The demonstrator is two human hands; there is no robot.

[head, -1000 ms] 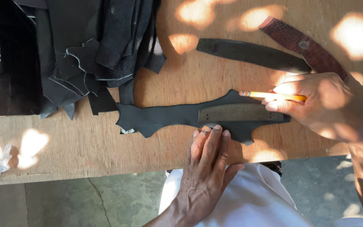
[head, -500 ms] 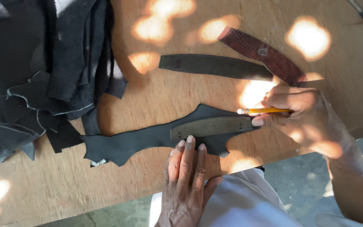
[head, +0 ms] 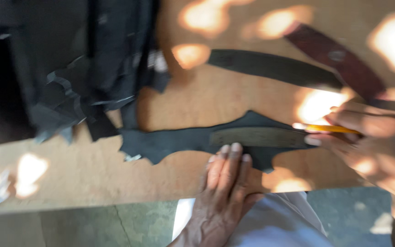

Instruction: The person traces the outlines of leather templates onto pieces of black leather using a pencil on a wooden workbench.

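Observation:
A long, ragged black leather piece (head: 174, 142) lies on the wooden table (head: 197, 100). A grey strip template (head: 257, 136) rests on top of it. My left hand (head: 225, 183) lies flat with its fingers together, fingertips pressing the leather's near edge just below the template. My right hand (head: 371, 146) grips a yellow pencil (head: 334, 129), whose tip is at the template's right end. The whole view is motion-blurred.
A heap of black leather pieces (head: 92, 64) covers the table's upper left. A dark strip (head: 275, 66) and a reddish-brown strip (head: 339, 61) lie beyond the work. The table's near edge runs along the bottom, with grey floor (head: 92, 224) below.
The view has swung sideways and blurred. My left hand stays pressed on the leather, and my right hand keeps the pencil at the template's right end.

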